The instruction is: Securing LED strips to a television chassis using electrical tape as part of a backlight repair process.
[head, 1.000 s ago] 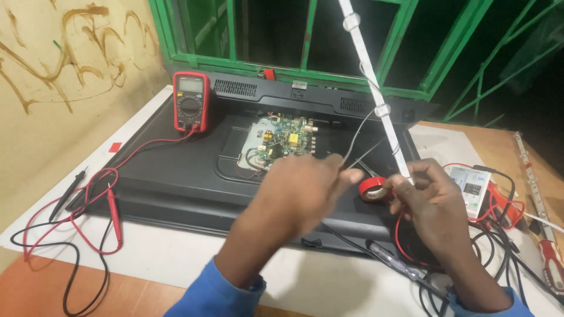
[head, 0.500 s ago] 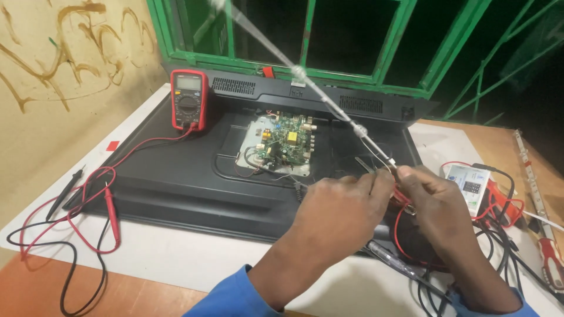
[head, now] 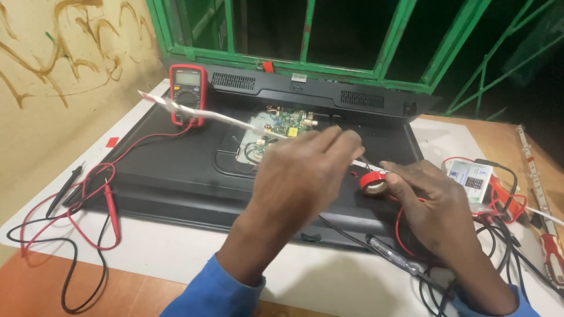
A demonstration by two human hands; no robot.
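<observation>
My left hand (head: 305, 176) is raised over the black back of a flat television (head: 176, 170), fingers pinched on a long thin white light strip (head: 211, 116) that lies nearly level, pointing left. My right hand (head: 432, 202) holds a roll of red tape (head: 372, 181) against the strip's near end. An open green circuit board (head: 282, 126) shows in the television's back, just behind my left hand.
A red multimeter (head: 188, 94) stands at the back left, its red and black leads (head: 88, 211) trailing over the white table. A small white tester (head: 470, 179), tangled wires (head: 499, 258) and another strip (head: 531, 170) lie at right. A green window frame (head: 305, 64) is behind.
The light strip has swung from nearly upright down to the left until it lies almost level. Both hands have stayed close together at its near end with the red tape.
</observation>
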